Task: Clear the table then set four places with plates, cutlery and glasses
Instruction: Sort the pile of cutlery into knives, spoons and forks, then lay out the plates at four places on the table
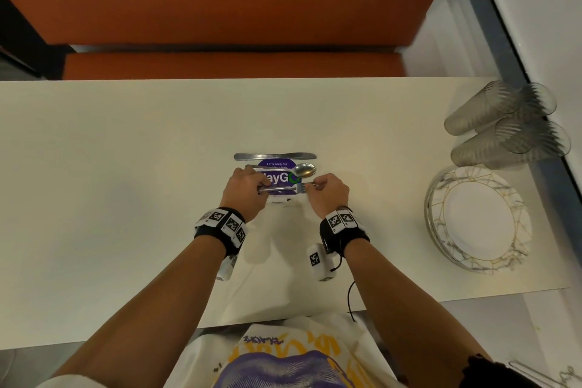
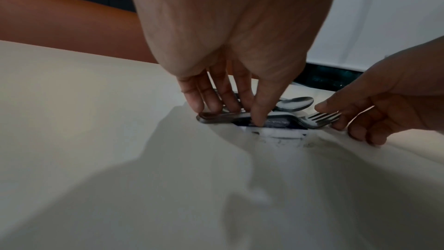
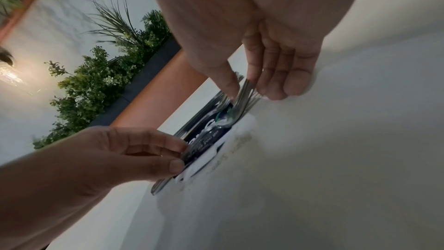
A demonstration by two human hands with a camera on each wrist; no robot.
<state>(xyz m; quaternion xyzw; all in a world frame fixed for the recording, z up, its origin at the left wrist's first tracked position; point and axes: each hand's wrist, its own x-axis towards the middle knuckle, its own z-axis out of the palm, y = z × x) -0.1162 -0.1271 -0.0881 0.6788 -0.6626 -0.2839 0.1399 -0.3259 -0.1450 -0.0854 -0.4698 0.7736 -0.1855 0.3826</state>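
A bundle of forks (image 1: pixel 280 189) lies across a purple sticker (image 1: pixel 277 179) in the middle of the white table (image 1: pixel 126 151). My left hand (image 1: pixel 248 189) pinches the fork handles (image 2: pixel 221 117) between thumb and fingers. My right hand (image 1: pixel 327 192) pinches the fork tines (image 2: pixel 321 119); in the right wrist view the tines (image 3: pixel 245 94) sit between thumb and forefinger. Just beyond lie spoons (image 1: pixel 299 169) and a knife (image 1: pixel 274 156). A stack of marbled plates (image 1: pixel 478 219) and several upturned glasses (image 1: pixel 504 123) stand at the right end.
An orange bench seat (image 1: pixel 233 64) runs along the far side of the table. A wall (image 1: pixel 541 9) borders the right end, close behind the glasses. A cable (image 1: pixel 349 296) hangs from my right wrist over the near edge.
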